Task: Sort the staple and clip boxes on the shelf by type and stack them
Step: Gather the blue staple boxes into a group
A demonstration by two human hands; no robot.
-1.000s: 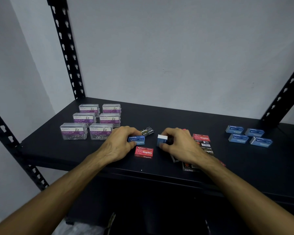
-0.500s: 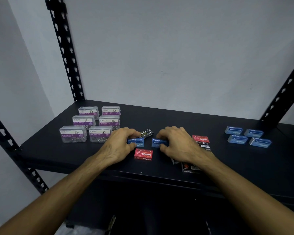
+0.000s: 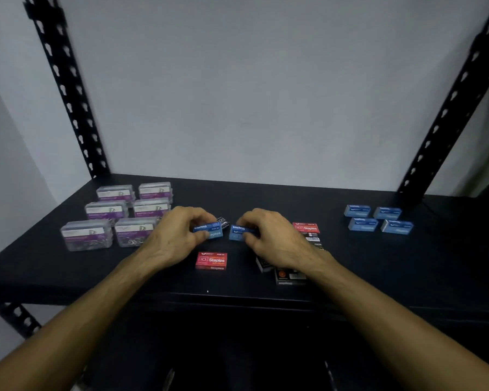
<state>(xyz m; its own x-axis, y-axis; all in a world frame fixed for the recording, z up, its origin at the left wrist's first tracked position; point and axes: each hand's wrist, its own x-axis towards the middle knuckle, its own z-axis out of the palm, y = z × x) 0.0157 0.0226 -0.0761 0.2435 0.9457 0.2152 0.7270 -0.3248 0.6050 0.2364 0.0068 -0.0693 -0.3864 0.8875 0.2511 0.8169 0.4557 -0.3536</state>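
While both hands [image 3: 223, 238] pinch them, two staple boxes [image 3: 209, 230] (blue) tilt.

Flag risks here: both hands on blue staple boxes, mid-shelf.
1. The right hand and forearm lie over the black boxes near the shelf front edge; lifting away could sweep them off.
2. The left hand pinches its blue box right beside a small black box, which could get nudged.

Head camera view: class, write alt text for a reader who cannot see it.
Each hand, left hand and right hand, grips a blue staple box mid-shelf, with clear paper clip boxes left and four blue boxes right.
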